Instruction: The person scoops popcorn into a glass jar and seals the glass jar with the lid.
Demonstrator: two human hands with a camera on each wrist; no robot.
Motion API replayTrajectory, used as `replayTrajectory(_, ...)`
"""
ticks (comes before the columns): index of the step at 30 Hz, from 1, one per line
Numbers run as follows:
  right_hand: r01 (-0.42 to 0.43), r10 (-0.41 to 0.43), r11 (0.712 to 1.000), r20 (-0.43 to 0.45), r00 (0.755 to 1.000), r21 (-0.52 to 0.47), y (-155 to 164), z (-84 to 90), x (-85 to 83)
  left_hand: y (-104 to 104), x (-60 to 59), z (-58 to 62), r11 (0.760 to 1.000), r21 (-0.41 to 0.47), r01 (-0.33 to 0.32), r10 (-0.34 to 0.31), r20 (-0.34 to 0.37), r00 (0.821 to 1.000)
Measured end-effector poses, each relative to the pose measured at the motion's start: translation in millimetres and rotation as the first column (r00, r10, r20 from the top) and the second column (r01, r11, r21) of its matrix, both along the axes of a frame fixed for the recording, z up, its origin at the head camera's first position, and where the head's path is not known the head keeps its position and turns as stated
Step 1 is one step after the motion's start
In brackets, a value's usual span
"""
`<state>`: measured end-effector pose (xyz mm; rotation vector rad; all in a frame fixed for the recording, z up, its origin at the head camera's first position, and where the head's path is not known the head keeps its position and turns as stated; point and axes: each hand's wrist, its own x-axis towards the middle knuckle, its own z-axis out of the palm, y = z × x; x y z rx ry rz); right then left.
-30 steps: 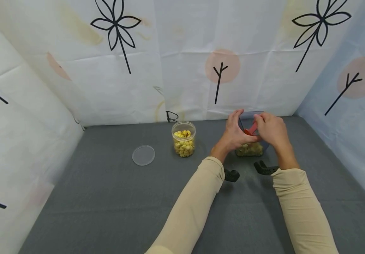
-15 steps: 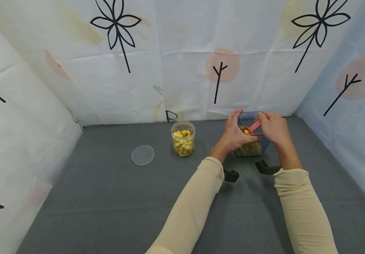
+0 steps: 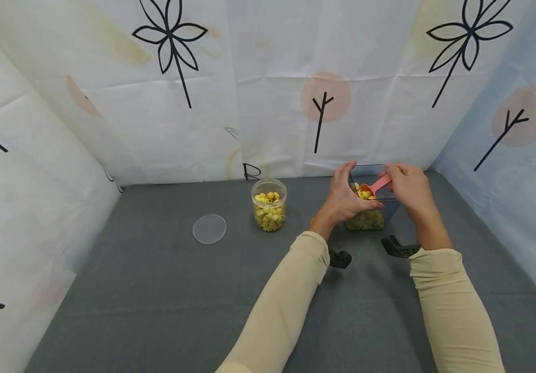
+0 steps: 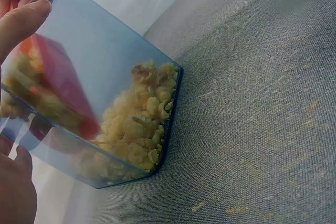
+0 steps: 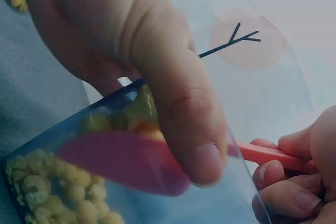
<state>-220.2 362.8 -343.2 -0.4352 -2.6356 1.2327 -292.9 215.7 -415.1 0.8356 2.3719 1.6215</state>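
Note:
A clear blue-tinted square container (image 3: 371, 207) (image 4: 121, 82) (image 5: 157, 192) with yellow popcorn-like pieces (image 4: 139, 129) in its bottom stands on the grey table, tilted. My left hand (image 3: 344, 197) (image 5: 131, 66) grips its near wall, thumb over the rim. My right hand (image 3: 410, 189) (image 5: 294, 177) pinches the handle of a red scoop (image 3: 374, 187) (image 5: 126, 163), whose bowl, heaped with yellow pieces, is inside the container near the rim.
A round clear jar (image 3: 269, 204), lidless and holding yellow pieces, stands left of the container. Its clear lid (image 3: 209, 229) lies flat further left. Patterned white sheets wall in the grey table (image 3: 165, 300) on three sides.
The right hand has lifted the scoop from deep in the container up toward the rim, now loaded with yellow pieces. The left hand keeps its grip on the container.

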Motion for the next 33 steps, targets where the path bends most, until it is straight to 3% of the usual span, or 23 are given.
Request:
replayTrajectory(4,-0.009,0.009,0.997,-0.004,1.0,-0.071,2.4,1.6,2.0,-0.3,0.4,0.7,1.0,0.0,-0.001,0.001,-0.006,1.0)
replayTrajectory(19,0.064,-0.067,0.996,0.05,0.997,0.057,0.7,10.9,14.6,-2.3,2.4,1.9,1.0,0.011,-0.003,0.003,0.008,1.0)
replayTrajectory(22,0.079,-0.079,0.997,0.085,0.993,0.007,3.1,7.9,15.4,-2.7,2.3,1.1,1.0,0.01,-0.002,0.002,0.007,1.0)
replayTrajectory(25,0.084,-0.074,0.99,0.087,0.993,-0.117,6.5,4.2,16.5,-2.7,2.4,0.3,1.0,0.003,-0.001,0.001,0.002,1.0)
replayTrajectory(28,0.088,-0.076,0.959,0.057,0.996,-0.27,10.4,0.1,17.0,-2.6,2.6,0.4,1.0,-0.005,-0.003,0.003,-0.003,1.0)
replayTrajectory(33,0.103,-0.127,0.845,-0.008,0.992,-0.525,16.3,-5.4,17.0,-1.6,2.4,1.5,1.0,-0.012,-0.012,0.012,0.001,1.0)
